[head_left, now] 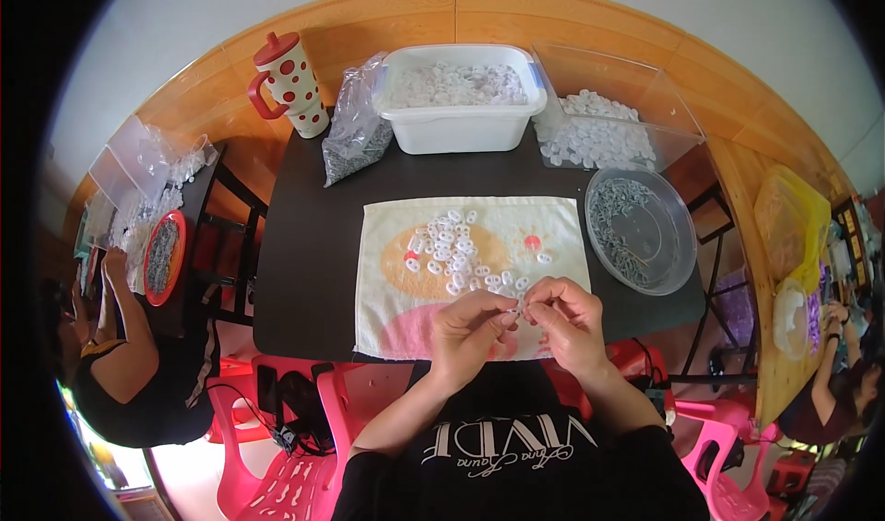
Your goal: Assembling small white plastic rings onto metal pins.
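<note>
My left hand (474, 333) and my right hand (566, 325) meet over the front of a towel (380, 235), both closed in a pinch. A small white plastic piece (516, 306) shows at the left fingertips. What the right fingers pinch is too small to make out. Just beyond my hands, several small white oval plastic pieces with holes (449, 244) lie loose on the pale, pink-and-orange patterned towel. To the right stands a round clear tub (678, 235) with many small grey metal screws (619, 217) along its left side.
Across the back of the dark table (304, 244) are a spotted tumbler (293, 88), a bag of grey screws (355, 143), a white tub (461, 132) of white pieces and a clear bin (599, 138) of white parts. Other people work at left (129, 364) and right (834, 401). Pink chairs (277, 466) stand below.
</note>
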